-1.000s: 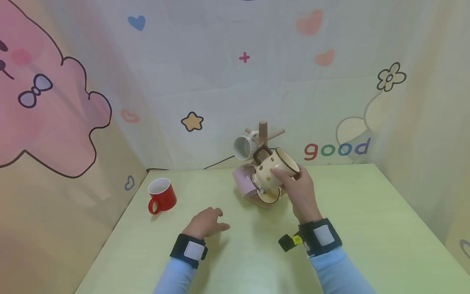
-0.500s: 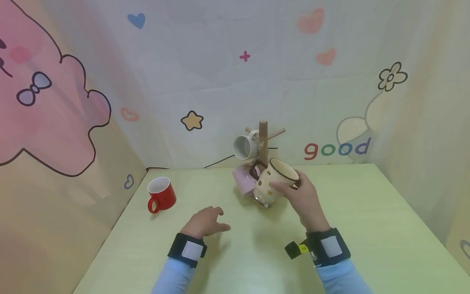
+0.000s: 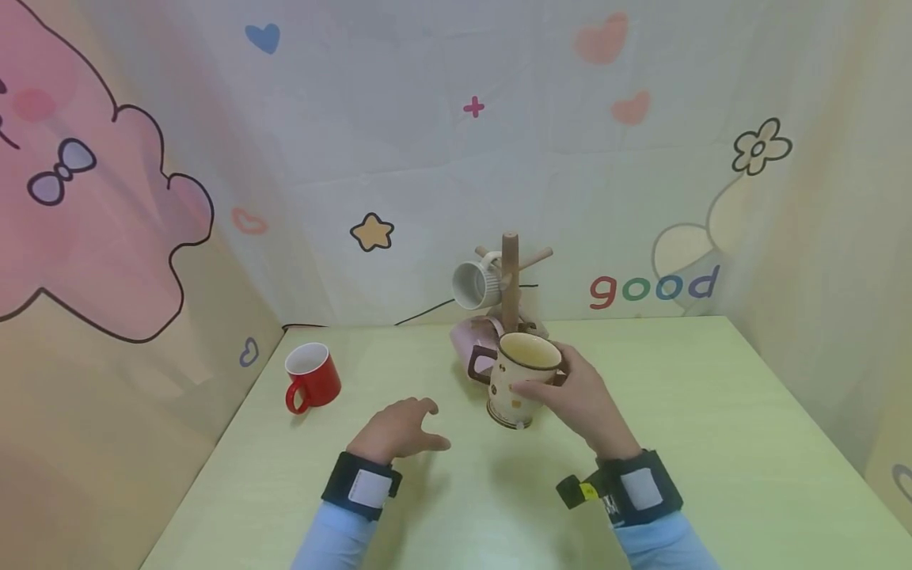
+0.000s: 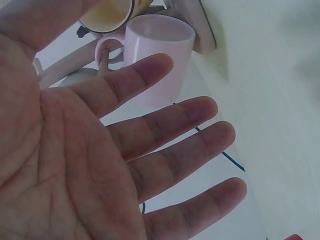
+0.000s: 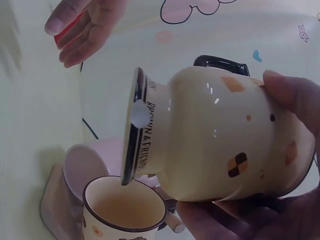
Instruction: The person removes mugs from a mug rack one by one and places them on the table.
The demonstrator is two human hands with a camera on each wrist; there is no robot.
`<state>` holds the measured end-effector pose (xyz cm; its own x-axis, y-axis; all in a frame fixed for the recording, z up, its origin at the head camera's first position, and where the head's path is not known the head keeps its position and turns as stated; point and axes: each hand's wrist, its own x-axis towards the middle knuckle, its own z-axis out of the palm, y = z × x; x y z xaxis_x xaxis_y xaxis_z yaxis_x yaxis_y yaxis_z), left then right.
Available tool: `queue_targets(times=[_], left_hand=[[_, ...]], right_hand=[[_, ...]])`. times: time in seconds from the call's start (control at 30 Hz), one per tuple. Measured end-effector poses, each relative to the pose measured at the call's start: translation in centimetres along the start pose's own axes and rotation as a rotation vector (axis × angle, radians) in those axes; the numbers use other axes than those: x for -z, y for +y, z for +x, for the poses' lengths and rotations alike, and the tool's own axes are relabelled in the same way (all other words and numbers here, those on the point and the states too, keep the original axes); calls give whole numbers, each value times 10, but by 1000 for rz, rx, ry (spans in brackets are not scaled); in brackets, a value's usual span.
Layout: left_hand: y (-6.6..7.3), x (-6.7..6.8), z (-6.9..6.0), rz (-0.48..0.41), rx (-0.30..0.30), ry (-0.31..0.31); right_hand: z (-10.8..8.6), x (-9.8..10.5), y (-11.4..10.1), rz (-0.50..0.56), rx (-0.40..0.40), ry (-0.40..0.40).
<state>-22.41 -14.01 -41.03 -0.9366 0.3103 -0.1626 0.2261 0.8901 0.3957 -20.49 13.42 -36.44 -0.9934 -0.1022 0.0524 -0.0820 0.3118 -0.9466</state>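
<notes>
My right hand (image 3: 580, 396) holds a cream two-handled mug (image 3: 523, 380) with a dark rim, brown patches and a flared foot. The mug stands nearly upright in front of a wooden mug rack (image 3: 511, 277); "BROWN & FRIENDS" lettering runs round its foot (image 5: 145, 130) in the right wrist view. A pink mug (image 4: 157, 60) hangs low on the rack, partly hidden in the head view. Another cream dark-rimmed mug (image 5: 125, 205) is beside it, and a white ribbed mug (image 3: 477, 285) hangs higher. My left hand (image 3: 395, 431) hovers over the table, fingers spread, holding nothing.
A red mug (image 3: 315, 376) with a white inside stands upright at the table's left side. The pale green table (image 3: 712, 443) meets a printed curtain (image 3: 427, 158) at the back. Bare rack pegs (image 3: 536, 258) stick out near the post's top.
My right hand has drawn the cream mug down and toward me, away from the rack, turning it from tilted to nearly upright. My left hand has barely moved.
</notes>
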Motion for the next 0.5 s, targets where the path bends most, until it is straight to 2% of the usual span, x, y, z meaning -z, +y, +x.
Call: queue_targets(times=[0.3,0.5], left_hand=[[9,7,-6,-15,-18,0],[12,9,-9,-39,-54,-1]], right_hand=[[-1,-6,6,-110,8,-64],[-4,-11,13,-180,29,-88]])
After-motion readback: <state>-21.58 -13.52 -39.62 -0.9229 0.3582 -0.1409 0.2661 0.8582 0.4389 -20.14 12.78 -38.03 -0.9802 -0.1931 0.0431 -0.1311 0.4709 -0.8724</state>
